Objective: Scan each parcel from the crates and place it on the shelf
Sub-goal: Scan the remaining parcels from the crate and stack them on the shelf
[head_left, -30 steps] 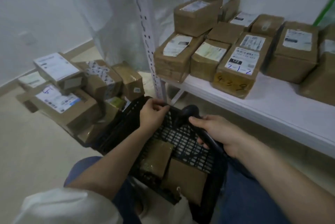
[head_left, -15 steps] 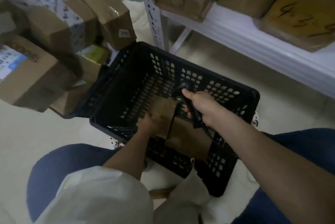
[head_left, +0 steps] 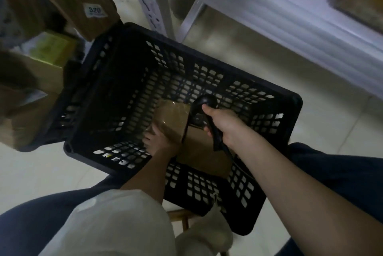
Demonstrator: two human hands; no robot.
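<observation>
Cardboard boxes (head_left: 41,34) pile at the upper left of the frame, just beside the black crate (head_left: 286,110) at centre. Inside it the left hand (head_left: 160,141) grips the near edge of a brown parcel (head_left: 173,119); a second parcel (head_left: 202,154) lies beside it. Right of that, the right hand (head_left: 222,125) is curled round a black scanner (head_left: 207,103). White shelf (head_left: 290,17) sits upper right

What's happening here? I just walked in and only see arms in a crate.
A seated person reaches into a black crate. The left hand grips a small brown parcel at the bottom, beside a larger one. The right hand holds a black scanner above them. Neither parcel has been lifted yet.
</observation>
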